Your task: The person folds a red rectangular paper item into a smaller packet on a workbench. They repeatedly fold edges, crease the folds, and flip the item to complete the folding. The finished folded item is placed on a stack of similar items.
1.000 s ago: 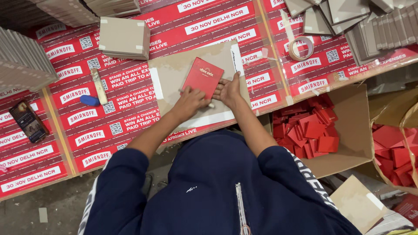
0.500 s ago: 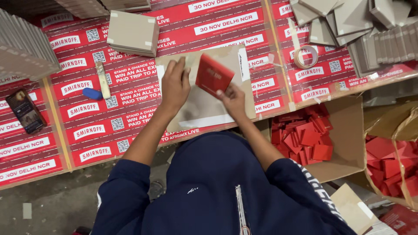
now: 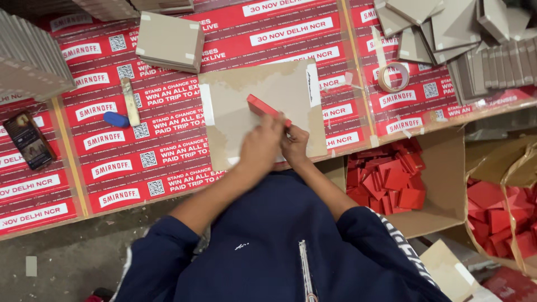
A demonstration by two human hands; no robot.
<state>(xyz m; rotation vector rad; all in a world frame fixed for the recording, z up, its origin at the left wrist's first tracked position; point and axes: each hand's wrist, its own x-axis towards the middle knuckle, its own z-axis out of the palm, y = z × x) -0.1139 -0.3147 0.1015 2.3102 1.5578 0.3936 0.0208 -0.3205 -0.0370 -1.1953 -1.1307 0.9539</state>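
Both hands (image 3: 277, 146) hold red box (image 3: 267, 109) over cardboard sheet (image 3: 240, 95), red-printed table (image 3: 112, 151).

red card (image 3: 267, 109): lower end hidden by hands | grey board stack (image 3: 31, 59): cut by left edge

— What sort of place? Looked like a small workshop for making boxes by hand.

— Shown by what?

— By stacks of grey board pieces (image 3: 33, 61) on the left and more grey board trays (image 3: 492, 50) on the right. Also by a roll of tape (image 3: 393, 76) on the red printed table cover (image 3: 168, 162), and open cartons (image 3: 442, 168) below, full of small red boxes (image 3: 386, 179).
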